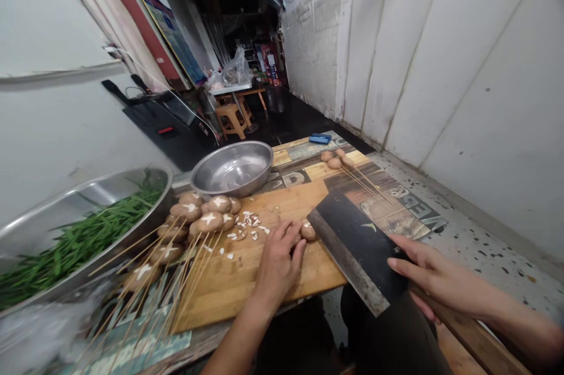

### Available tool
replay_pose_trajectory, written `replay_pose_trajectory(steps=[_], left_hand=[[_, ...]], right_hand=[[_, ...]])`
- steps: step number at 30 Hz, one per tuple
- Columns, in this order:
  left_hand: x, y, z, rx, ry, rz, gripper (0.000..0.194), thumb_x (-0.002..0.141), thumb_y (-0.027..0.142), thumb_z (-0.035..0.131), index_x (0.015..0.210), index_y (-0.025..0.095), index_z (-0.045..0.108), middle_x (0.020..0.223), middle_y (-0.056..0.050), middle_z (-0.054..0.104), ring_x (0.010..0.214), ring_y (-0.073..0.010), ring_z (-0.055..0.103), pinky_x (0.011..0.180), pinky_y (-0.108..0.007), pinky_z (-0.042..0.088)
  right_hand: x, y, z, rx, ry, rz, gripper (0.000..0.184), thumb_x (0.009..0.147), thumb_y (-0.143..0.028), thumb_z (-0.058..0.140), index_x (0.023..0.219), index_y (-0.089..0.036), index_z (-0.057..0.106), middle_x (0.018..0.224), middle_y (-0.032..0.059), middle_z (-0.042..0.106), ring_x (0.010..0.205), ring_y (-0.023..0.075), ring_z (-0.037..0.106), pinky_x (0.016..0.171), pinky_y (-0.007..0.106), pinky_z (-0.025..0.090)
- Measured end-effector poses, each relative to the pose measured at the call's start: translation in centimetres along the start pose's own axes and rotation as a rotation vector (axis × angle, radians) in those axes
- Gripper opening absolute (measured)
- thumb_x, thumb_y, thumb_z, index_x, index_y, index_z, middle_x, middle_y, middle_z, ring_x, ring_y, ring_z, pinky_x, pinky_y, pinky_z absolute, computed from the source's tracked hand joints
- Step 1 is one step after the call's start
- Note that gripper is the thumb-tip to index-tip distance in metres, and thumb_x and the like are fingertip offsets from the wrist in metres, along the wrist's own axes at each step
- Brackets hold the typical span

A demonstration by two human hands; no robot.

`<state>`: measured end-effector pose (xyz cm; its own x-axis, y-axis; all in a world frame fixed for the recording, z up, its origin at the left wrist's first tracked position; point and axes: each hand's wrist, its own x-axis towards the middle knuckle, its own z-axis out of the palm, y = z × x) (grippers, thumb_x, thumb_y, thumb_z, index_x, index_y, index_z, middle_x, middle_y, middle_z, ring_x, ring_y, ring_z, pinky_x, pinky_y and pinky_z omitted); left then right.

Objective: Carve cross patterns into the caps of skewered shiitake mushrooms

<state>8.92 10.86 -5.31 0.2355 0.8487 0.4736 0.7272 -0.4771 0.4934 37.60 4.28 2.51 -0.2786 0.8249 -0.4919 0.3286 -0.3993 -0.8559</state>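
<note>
My right hand (425, 269) grips a cleaver (352, 240) by its handle end. The broad dark blade is raised above the right edge of the wooden cutting board (211, 298), pointing up and to the left. On the board, my left hand (282, 254) has its fingers curled over a brown mushroom (309, 230), partly hidden by them. White mushroom trimmings (250, 220) lie scattered beyond that hand. To the left, skewered mushrooms (210, 221) with white crosses cut in their caps are piled up, their thin sticks (154, 310) pointing toward me.
Left stands a large metal basin (165, 184) of green leafy vegetables (92, 234). An empty steel bowl (233, 169) sits behind the board. More skewered mushrooms (335, 162) and a blue object (320, 138) lie on the table's far right. A plastic bag (48, 328) is at lower left.
</note>
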Motion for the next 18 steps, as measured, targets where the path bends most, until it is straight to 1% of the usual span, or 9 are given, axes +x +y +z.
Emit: replay_pose_trajectory(steps=[3, 8, 12, 14, 16, 18], left_hand=[[0.0, 0.0, 0.0, -0.003, 0.004, 0.002, 0.033, 0.095, 0.026, 0.052, 0.124, 0.019, 0.066, 0.129, -0.013, 0.064, 0.121, -0.0278, 0.059, 0.106, -0.049, 0.049], [0.1, 0.1, -0.1, -0.009, -0.002, 0.004, 0.032, 0.095, 0.026, 0.052, 0.122, 0.017, 0.067, 0.128, -0.014, 0.064, 0.12, -0.0275, 0.058, 0.106, -0.048, 0.049], [0.2, 0.2, -0.1, -0.019, -0.005, -0.005, 0.032, 0.095, 0.026, 0.051, 0.122, 0.019, 0.067, 0.128, -0.013, 0.063, 0.121, -0.0269, 0.059, 0.106, -0.048, 0.049], [0.3, 0.2, -0.2, -0.023, 0.002, -0.004, 0.031, 0.095, 0.026, 0.051, 0.122, 0.02, 0.067, 0.126, -0.012, 0.064, 0.119, -0.0267, 0.059, 0.105, -0.048, 0.049], [0.4, 0.4, -0.2, -0.022, 0.009, -0.002, 0.031, 0.094, 0.027, 0.053, 0.12, 0.02, 0.067, 0.122, -0.012, 0.065, 0.116, -0.0264, 0.061, 0.103, -0.047, 0.05], [0.4, 0.6, -0.2, -0.015, 0.012, -0.001, 0.03, 0.092, 0.028, 0.056, 0.119, 0.019, 0.067, 0.118, -0.011, 0.066, 0.111, -0.0265, 0.062, 0.101, -0.046, 0.051]], right_hand=[[0.2, -0.7, -0.4, 0.007, -0.04, -0.021, 0.072, 0.095, -0.048, 0.048, 0.156, -0.019, 0.022, 0.042, -0.0099, 0.046, 0.035, 0.012, 0.046, 0.035, 0.018, 0.042], [0.8, -0.9, -0.6, 0.049, -0.059, -0.029, 0.075, 0.092, -0.047, 0.053, 0.155, -0.017, 0.023, 0.042, -0.0115, 0.046, 0.033, 0.0117, 0.046, 0.035, 0.02, 0.045], [1.6, -1.2, -0.7, 0.062, -0.082, -0.057, 0.072, 0.091, -0.044, 0.054, 0.151, -0.014, 0.028, 0.045, -0.0111, 0.049, 0.033, 0.0111, 0.046, 0.033, 0.018, 0.041], [1.8, -1.6, -0.9, 0.069, -0.074, -0.054, 0.071, 0.09, -0.045, 0.055, 0.15, -0.014, 0.031, 0.05, -0.0093, 0.052, 0.032, 0.0107, 0.046, 0.032, 0.018, 0.039], [1.7, -2.1, -1.1, 0.04, -0.043, -0.036, 0.073, 0.09, -0.046, 0.054, 0.151, -0.014, 0.03, 0.052, -0.0086, 0.053, 0.033, 0.0114, 0.046, 0.033, 0.02, 0.04], [1.2, -2.4, -1.2, -0.059, -0.015, -0.026, 0.073, 0.093, -0.045, 0.049, 0.153, -0.012, 0.024, 0.046, -0.0095, 0.05, 0.034, 0.014, 0.048, 0.036, 0.022, 0.042]])
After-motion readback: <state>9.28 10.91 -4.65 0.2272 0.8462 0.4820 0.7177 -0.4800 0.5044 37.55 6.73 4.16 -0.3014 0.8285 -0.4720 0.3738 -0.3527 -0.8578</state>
